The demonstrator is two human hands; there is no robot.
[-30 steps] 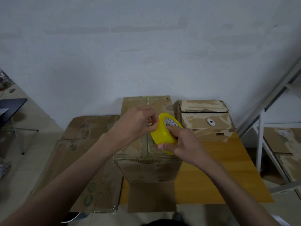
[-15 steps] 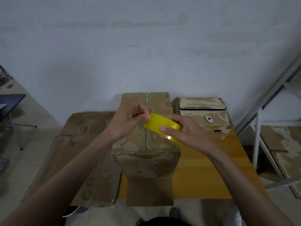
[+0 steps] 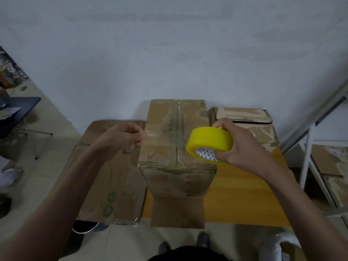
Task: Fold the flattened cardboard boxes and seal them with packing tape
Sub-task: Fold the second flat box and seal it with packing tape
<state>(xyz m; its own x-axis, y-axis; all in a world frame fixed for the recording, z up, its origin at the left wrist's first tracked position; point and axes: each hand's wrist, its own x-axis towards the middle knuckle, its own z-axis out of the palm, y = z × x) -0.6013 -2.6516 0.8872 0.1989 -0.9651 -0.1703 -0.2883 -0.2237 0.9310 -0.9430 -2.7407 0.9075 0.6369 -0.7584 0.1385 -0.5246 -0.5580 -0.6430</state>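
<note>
Grip, right hand: the yellow tape roll (image 3: 210, 143) is gripped by the right hand (image 3: 239, 147), fingers curled over the rim and into the core, above the right half of the folded box (image 3: 177, 140).
Grip, left hand: the free end of the clear tape strip (image 3: 163, 137) is pinched between thumb and fingertips of the left hand (image 3: 123, 137), just past the left edge of the box top.
Change noted: half a second earlier both hands were close together at the roll over the box centre; they are now drawn well apart, and a length of clear film is stretched between them.
Meaning for task: the tape end is judged found and a working length pulled off; laying it on the box has not yet been done.
Position of box: it stands upright on the wooden table (image 3: 244, 194), centre of scene, against the far wall, with one flap (image 3: 178, 211) hanging over the near table edge.
Long axis of box top: it runs near to far, as does the centre seam (image 3: 178, 129), which already carries old tape.
Direction of strip: it runs left to right, across the seam rather than along it.
Roll orientation: it is tilted, the open core facing near and down.
Contact of strip with box: it cannot be told from this view.
Surroundings: flattened cardboard (image 3: 111, 176) lies to the left; a second box (image 3: 244, 121) stands far right.
</note>
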